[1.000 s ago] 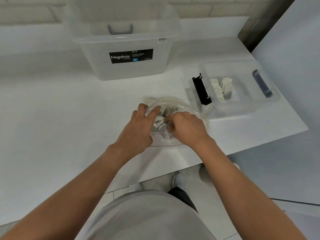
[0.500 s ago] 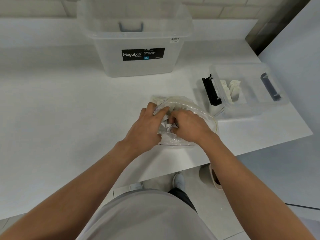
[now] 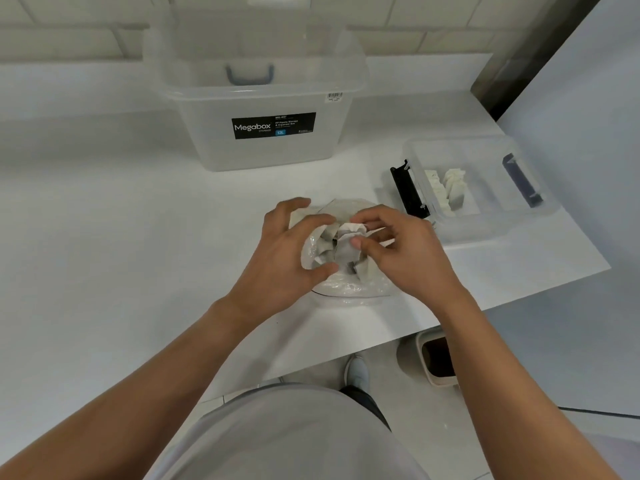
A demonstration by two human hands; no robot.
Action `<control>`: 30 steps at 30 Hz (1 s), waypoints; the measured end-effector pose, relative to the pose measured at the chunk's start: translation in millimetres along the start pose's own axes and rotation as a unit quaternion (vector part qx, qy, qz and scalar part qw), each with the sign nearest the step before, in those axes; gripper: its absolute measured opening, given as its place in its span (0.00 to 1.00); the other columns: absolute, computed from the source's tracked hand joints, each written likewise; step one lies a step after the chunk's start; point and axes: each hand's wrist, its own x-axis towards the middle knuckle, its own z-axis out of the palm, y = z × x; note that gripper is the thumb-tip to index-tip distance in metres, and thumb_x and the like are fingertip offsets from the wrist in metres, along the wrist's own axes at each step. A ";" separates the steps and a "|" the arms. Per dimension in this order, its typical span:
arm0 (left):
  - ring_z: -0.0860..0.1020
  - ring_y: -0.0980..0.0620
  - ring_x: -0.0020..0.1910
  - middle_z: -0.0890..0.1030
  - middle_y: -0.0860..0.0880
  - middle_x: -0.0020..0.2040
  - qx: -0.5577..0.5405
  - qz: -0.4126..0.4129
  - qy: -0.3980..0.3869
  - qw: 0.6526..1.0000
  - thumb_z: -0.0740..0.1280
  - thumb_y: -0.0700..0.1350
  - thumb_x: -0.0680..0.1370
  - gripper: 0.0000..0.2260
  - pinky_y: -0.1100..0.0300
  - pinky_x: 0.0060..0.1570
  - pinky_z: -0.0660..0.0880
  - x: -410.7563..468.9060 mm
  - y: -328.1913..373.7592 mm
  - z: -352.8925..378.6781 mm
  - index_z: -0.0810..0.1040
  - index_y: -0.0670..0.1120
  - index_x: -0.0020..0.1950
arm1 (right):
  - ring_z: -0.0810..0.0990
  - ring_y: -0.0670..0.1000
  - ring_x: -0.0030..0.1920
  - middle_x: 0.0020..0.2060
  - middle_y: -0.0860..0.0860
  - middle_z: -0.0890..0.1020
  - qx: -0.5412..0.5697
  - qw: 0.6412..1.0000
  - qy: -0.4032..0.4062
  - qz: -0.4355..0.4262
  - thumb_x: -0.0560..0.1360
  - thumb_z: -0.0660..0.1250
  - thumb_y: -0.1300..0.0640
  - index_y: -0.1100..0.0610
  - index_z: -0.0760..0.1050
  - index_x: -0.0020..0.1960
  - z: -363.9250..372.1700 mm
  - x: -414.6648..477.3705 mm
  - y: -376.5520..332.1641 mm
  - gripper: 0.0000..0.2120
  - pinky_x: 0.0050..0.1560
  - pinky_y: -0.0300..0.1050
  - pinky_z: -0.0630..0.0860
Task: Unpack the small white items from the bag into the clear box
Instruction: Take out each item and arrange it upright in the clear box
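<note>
A: Quick, where's the bag?
B: The bag (image 3: 349, 289) lies on the white table (image 3: 104, 237), near the front edge, right in front of the person. It's clear & crinkly.
A: Hands?
B: The left hand (image 3: 287, 258) is curled round the bag's mouth, fingers on the far side, thumb on the near side, holding it wide. The right hand (image 3: 405, 258) pinches a small white item (image 3: 346, 233) btw thumb & first finger, right at the bag's mouth.
A: More inside?
B: Some pale bits, yes. The hands cover a lot, so I can't count them.
A: And the clear box?
B: The clear box (image 3: 491, 223) sits to the right of the bag, just beside it. A few white items (image 3: 446, 188) stand in a row inside, at its left end.
A: Anything in the way?
B: A black clip (image 3: 408, 195) sticks up on the box's left side, btw the bag & the inside of the box. A dark blue clip (image 3: 523, 183) is on the far right side.
A: What else is around?
B: A big tub (image 3: 263, 154) w/ a "Megabox" label (image 3: 273, 125) stands at the back of the table, by the tiled wall. On the floor past the table edge are a small bin (image 3: 436, 358) & a shoe (image 3: 356, 370).
</note>
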 end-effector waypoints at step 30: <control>0.85 0.36 0.50 0.78 0.32 0.56 -0.419 -0.167 -0.002 0.892 0.76 0.36 0.74 0.12 0.51 0.52 0.83 10.1 35.3 -24.2 0.80 0.42 0.55 | 0.85 0.52 0.42 0.46 0.49 0.86 0.240 0.967 0.079 0.009 0.75 0.75 0.63 0.54 0.85 0.52 -12.0 -3.2 -33.6 0.08 0.56 0.58 0.83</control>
